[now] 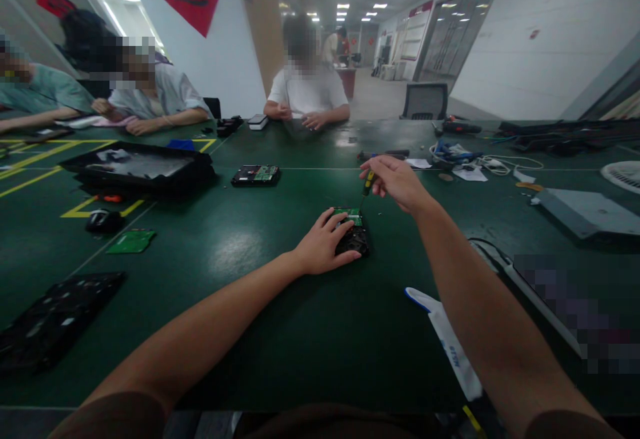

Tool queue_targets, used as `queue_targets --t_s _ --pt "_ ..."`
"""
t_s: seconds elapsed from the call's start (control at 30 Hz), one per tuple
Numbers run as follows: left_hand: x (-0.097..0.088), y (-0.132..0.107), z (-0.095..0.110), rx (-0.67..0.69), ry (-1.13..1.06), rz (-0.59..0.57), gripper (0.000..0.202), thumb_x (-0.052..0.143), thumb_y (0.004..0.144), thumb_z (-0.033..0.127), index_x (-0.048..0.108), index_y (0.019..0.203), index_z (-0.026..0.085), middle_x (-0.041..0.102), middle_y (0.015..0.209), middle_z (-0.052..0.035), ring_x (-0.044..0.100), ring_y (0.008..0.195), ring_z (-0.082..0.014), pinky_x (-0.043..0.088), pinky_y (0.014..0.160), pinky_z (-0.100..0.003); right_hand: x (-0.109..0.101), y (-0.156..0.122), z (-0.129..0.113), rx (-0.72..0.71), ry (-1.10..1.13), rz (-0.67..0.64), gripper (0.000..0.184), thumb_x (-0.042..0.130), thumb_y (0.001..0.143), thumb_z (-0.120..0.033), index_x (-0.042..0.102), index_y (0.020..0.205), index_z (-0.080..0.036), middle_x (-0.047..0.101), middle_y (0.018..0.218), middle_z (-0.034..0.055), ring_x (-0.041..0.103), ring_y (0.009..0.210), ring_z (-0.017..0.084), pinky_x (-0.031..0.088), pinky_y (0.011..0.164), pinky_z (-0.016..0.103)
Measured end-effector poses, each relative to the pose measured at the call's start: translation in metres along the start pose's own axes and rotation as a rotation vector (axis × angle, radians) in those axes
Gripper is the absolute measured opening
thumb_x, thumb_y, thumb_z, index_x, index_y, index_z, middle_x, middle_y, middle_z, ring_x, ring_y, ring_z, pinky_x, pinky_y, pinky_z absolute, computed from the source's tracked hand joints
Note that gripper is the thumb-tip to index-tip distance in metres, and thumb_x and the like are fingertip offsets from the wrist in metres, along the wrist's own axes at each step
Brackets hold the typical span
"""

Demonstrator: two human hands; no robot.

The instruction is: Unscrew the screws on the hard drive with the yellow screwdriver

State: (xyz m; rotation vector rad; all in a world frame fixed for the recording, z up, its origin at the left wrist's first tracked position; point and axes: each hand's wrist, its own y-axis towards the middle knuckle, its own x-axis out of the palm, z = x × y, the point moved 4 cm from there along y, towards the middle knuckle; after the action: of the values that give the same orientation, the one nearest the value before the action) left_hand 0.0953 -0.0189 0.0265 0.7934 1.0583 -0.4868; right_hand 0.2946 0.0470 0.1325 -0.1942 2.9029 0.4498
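Observation:
A hard drive [358, 242] lies on the green table, its green circuit board facing up at the far end. My left hand [327, 239] rests on it with the fingers spread, covering much of its left side. In my right hand [395, 180] is a screwdriver [369, 183] with a yellow and black handle, gripped from above by the fingertips. Its thin shaft points down at the far right corner of the drive; whether the tip sits in a screw is too small to tell. Tiny bits lie on the table just right of the drive.
Another hard drive [255, 175] lies farther left, near a black tray [140, 164]. A loose green circuit board [132, 241], a mouse [104, 220] and a black panel [63, 316] are at left. Cables [463, 154], a metal box [590, 212] and a white glove [453, 346] lie at right. People sit opposite.

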Motion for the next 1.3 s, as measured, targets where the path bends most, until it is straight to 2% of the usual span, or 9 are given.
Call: queue_targets --t_s 0.1,0.2,0.37,0.5,0.67,0.77,0.87,1.07,1.3 --pt "-0.001 0.000 0.000 0.005 0.002 0.003 0.085 0.055 0.093 0.075 0.046 0.156 0.019 0.043 0.160 -0.0156 0.021 0.156 -0.0436 0.026 0.127 -0.063 0.000 0.001 0.004 0.039 0.048 -0.011 0.025 0.056 0.103 -0.039 0.072 0.104 -0.020 0.075 0.096 0.0077 0.057 0.053 0.009 0.039 0.043 0.022" --pt "-0.001 0.000 0.001 0.013 -0.008 0.010 0.083 0.057 0.092 0.074 0.047 0.155 0.020 0.044 0.160 -0.0153 0.022 0.155 -0.0438 0.026 0.127 -0.064 -0.001 0.001 0.001 0.031 0.015 -0.020 0.024 0.057 0.101 -0.037 0.074 0.106 -0.020 0.074 0.094 0.0066 0.054 0.054 0.009 0.035 0.041 0.022" --pt "0.000 0.000 0.000 0.002 -0.013 0.013 0.083 0.058 0.093 0.073 0.047 0.155 0.020 0.044 0.160 -0.0153 0.022 0.156 -0.0441 0.026 0.127 -0.064 -0.004 0.000 -0.004 0.009 -0.087 0.053 0.019 0.064 0.097 -0.036 0.072 0.089 -0.019 0.067 0.073 0.0028 0.052 0.054 0.010 0.037 0.044 0.022" --pt "0.000 0.000 0.000 0.004 -0.004 0.007 0.085 0.057 0.093 0.075 0.046 0.156 0.019 0.044 0.160 -0.0155 0.021 0.156 -0.0439 0.026 0.127 -0.063 -0.004 -0.002 -0.003 0.060 -0.042 0.075 0.018 0.064 0.096 -0.034 0.064 0.085 -0.019 0.074 0.084 0.0065 0.055 0.052 0.010 0.036 0.042 0.022" --pt "0.000 0.000 -0.001 -0.007 -0.005 0.003 0.084 0.057 0.093 0.074 0.046 0.156 0.019 0.043 0.161 -0.0153 0.021 0.156 -0.0441 0.026 0.127 -0.064 -0.001 -0.002 -0.004 0.015 -0.045 0.025 0.019 0.057 0.101 -0.035 0.070 0.104 -0.021 0.077 0.103 0.0078 0.056 0.054 0.009 0.038 0.043 0.023" --pt "0.000 0.000 0.000 -0.004 -0.007 0.001 0.084 0.057 0.093 0.074 0.046 0.156 0.019 0.043 0.161 -0.0157 0.021 0.156 -0.0442 0.027 0.126 -0.064 0.001 -0.002 -0.005 -0.005 -0.070 -0.005 0.026 0.056 0.103 -0.042 0.072 0.108 -0.022 0.075 0.103 0.0079 0.057 0.057 0.010 0.040 0.045 0.023" --pt "-0.001 0.000 0.001 0.000 -0.003 0.004 0.085 0.056 0.093 0.074 0.046 0.156 0.018 0.043 0.160 -0.0163 0.021 0.156 -0.0440 0.027 0.127 -0.063 0.002 -0.004 -0.007 -0.012 -0.087 -0.014 0.028 0.059 0.102 -0.045 0.072 0.105 -0.020 0.073 0.101 0.0074 0.053 0.057 0.009 0.036 0.045 0.023" --pt "-0.001 -0.002 -0.001 -0.014 -0.016 0.020 0.086 0.056 0.093 0.075 0.046 0.156 0.018 0.038 0.162 -0.0175 0.021 0.157 -0.0430 0.027 0.127 -0.062 -0.002 -0.005 -0.012 -0.003 -0.149 0.082 0.028 0.068 0.095 -0.042 0.070 0.085 -0.017 0.065 0.075 0.0028 0.043 0.055 0.009 0.031 0.047 0.023" --pt "-0.002 -0.004 -0.002 -0.013 -0.008 0.069 0.084 0.058 0.092 0.074 0.049 0.153 0.018 0.035 0.161 -0.0185 0.020 0.157 -0.0415 0.026 0.128 -0.062 -0.001 -0.004 -0.008 0.004 -0.108 0.020 0.028 0.064 0.098 -0.045 0.071 0.095 -0.019 0.075 0.100 0.0084 0.048 0.053 0.008 0.032 0.043 0.023"
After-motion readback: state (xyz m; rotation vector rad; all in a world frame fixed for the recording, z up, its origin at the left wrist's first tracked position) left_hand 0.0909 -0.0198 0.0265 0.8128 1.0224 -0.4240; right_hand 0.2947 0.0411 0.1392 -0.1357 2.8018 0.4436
